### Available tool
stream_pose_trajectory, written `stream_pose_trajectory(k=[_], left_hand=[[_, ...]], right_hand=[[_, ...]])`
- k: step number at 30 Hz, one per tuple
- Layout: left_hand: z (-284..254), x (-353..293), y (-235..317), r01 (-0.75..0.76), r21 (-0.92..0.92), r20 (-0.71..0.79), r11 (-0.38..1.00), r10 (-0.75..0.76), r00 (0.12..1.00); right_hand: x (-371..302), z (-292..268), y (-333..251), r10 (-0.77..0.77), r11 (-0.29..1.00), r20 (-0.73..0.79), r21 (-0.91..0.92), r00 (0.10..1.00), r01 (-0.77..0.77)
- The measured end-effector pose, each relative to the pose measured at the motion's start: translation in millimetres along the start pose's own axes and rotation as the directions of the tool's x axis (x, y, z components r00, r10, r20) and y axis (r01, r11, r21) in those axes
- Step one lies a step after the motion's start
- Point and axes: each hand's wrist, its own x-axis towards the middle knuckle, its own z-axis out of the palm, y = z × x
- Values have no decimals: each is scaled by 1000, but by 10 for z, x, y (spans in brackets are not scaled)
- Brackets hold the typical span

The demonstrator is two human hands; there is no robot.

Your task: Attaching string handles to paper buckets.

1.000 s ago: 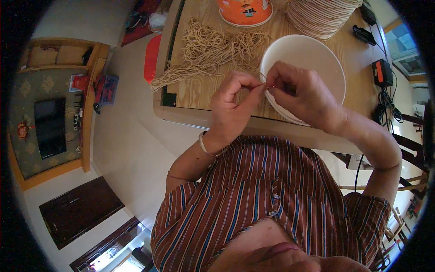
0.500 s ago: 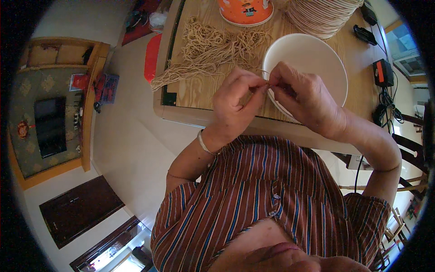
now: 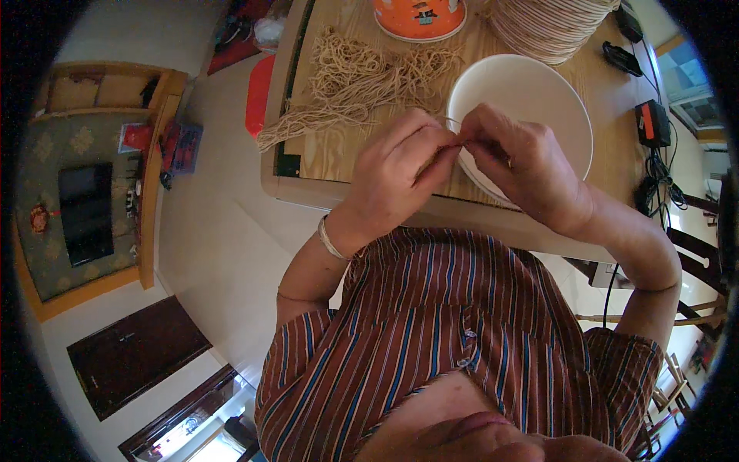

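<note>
My left hand (image 3: 404,171) and my right hand (image 3: 531,169) meet fingertip to fingertip over the near left rim of a white bowl (image 3: 539,100). Both are closed in a pinch. A thin beige cord (image 3: 449,118) shows just beyond the fingertips, running to the right hand's fingers; its end between the fingers is too small to see clearly. Beyond my left hand lies a loose, tangled heap of the same beige cord (image 3: 362,88), its gathered end toward the table's left corner.
An orange printed tub (image 3: 419,21) stands behind the cord heap. At the back right is a ribbed, beige coiled stack (image 3: 546,27). Black adapters (image 3: 653,125) and tangled cables (image 3: 658,181) lie along the right side of the wooden table (image 3: 323,165). A red stool (image 3: 259,100) is beyond its left edge.
My left hand has rolled over, its wrist shifting left, and the gap between thumb and fingers has closed up. My right hand stays almost in place, still pinching.
</note>
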Motion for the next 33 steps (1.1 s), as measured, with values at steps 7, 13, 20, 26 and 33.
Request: stream_pose_trajectory(k=[7, 13, 20, 26, 33], left_hand=[[-1, 22, -9, 7, -2, 4, 1000, -7, 1000], [-1, 31, 19, 59, -66, 6, 996, -59, 998], [65, -29, 17, 100, -133, -49, 986, -107, 993], [81, -42, 35, 144, -162, -74, 976, -158, 985], [83, -29, -51, 147, -198, -20, 969, -154, 988]], right_hand=[[-18, -6, -42, 4, 995, 5, -101, 1000, -4], [-23, -31, -27, -49, 988, 18, -144, 999, 51], [132, -201, -28, 392, 828, 354, 268, 850, -493], [197, -243, -7, 415, 695, 460, 397, 785, -600], [179, -258, 106, 363, 693, 489, 428, 793, -581]])
